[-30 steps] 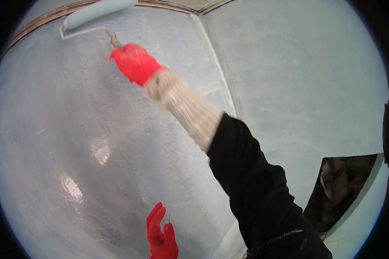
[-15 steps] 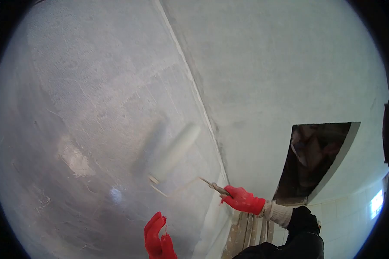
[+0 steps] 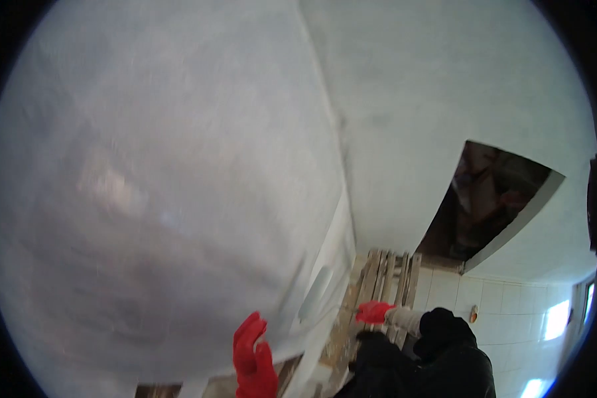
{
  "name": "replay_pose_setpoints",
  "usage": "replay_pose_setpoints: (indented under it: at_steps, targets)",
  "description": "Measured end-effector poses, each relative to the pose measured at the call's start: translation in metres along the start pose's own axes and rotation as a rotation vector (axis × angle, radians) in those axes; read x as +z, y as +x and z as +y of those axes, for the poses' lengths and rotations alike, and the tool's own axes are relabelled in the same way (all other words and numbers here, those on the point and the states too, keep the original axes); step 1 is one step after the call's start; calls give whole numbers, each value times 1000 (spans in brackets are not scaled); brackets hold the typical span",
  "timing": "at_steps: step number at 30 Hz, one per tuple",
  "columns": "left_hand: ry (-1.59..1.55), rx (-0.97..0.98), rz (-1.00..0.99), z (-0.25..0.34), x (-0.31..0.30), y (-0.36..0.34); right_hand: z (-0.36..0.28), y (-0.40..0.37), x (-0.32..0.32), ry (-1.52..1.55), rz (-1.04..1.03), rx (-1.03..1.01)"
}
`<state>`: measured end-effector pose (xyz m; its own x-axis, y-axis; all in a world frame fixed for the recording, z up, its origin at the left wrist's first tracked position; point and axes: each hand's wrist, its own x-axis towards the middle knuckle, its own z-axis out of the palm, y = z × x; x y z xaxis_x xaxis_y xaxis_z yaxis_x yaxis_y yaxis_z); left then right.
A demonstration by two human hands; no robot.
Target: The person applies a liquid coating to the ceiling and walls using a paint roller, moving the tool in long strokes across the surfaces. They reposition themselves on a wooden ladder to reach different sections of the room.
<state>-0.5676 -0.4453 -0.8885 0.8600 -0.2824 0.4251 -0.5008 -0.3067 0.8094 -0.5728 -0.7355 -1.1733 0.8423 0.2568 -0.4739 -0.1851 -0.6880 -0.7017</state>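
My right hand (image 3: 375,312), in a red glove with a pale cuff, is closed round the handle of a paint roller at lower centre-right. The white roller sleeve (image 3: 316,293) lies at the lower edge of the grey surface (image 3: 179,166), by the white strip along its border. Its wire frame is faint and blurred. My left hand (image 3: 253,358), also red-gloved, is raised at the bottom centre with fingers curved and apart from the thumb, holding nothing.
Wooden planks (image 3: 385,275) lie beyond my right hand. A dark rectangular opening (image 3: 487,199) cuts the pale wall (image 3: 404,99) at right. White tiles (image 3: 504,308) with a pipe stub (image 3: 473,314) are at lower right, near a bright window (image 3: 589,302).
The roller and my right hand have moved lower in view, from mid-surface to its lower border. The view has shifted, showing more planks and tiles. My left hand stays open, slightly further right.
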Motion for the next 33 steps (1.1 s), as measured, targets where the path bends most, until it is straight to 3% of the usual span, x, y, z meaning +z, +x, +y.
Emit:
replay_pose_setpoints:
  at_steps: [1,3,5,11,15,20,27,33]
  targets:
    - [36,-45,-9,2,-3,-7,0,-1,7,45,-56,-68]
    - [84,-155,-7,11,-4,-20,42,41,58,-180,-9,18]
    - [111,-169,-30,8,-8,-31,11,31,54,-126,-4,131]
    - [57,-348,41,-3,-12,-67,18,67,92,-200,-51,116]
    - [126,-301,10,-4,-3,-77,21,84,100,-192,8,129]
    - [100,-387,44,-24,-15,-95,14,123,120,-109,43,265]
    - [57,-424,11,-46,-9,-103,42,142,111,-214,64,169]
    - [125,-407,-58,-45,-5,-96,31,102,97,-151,103,71]
